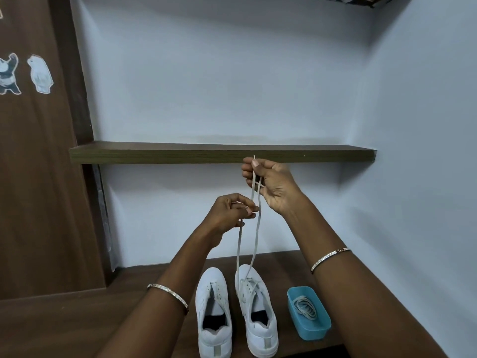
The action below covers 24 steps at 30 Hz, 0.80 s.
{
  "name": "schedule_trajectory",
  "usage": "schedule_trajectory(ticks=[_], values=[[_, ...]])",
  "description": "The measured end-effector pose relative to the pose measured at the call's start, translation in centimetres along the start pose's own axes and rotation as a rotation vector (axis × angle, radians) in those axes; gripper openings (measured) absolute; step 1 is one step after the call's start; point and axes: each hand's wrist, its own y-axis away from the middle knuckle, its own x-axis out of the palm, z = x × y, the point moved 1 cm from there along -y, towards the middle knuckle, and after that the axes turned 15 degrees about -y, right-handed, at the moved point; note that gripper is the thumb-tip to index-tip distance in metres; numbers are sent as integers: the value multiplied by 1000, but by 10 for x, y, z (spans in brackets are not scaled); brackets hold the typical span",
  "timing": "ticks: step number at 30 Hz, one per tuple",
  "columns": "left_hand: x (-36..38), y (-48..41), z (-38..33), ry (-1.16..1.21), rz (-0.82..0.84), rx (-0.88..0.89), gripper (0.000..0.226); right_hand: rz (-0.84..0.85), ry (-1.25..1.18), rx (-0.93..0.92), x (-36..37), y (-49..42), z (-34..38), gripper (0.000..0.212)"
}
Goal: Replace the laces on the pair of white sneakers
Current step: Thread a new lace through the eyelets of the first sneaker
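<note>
Two white sneakers stand side by side on a dark wooden surface, toes pointing away from me. The left sneaker (213,311) has no lace in its eyelets. The right sneaker (258,311) has a white lace (255,236) threaded through its lower eyelets, and both lace ends rise up to my hands. My right hand (271,187) is raised high and pinches both lace tips together. Lower and to the left, my left hand (229,215) pinches the lace strands.
A blue plastic tray (309,329) with a coiled lace (305,307) inside sits right of the sneakers. A dark wooden shelf (180,153) runs across the pale wall behind my hands. A brown cabinet panel (36,177) with animal stickers stands at the left.
</note>
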Motion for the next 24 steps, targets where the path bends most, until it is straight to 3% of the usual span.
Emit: schedule_trajectory(ticks=[4, 8, 16, 20, 24], values=[[11, -6, 1, -28, 28, 28, 42, 5, -50, 10, 7, 2, -1, 21], [30, -10, 1, -82, 221, 96, 33, -35, -123, -21, 15, -4, 8, 25], [49, -8, 74, -116, 306, 61, 32, -134, -233, -181, -21, -17, 71, 24], [48, -8, 91, -61, 200, 26, 39, -231, -321, -221, -64, -16, 88, 26], [50, -23, 73, -106, 80, 64, 41, -366, -229, -184, -95, -3, 65, 28]])
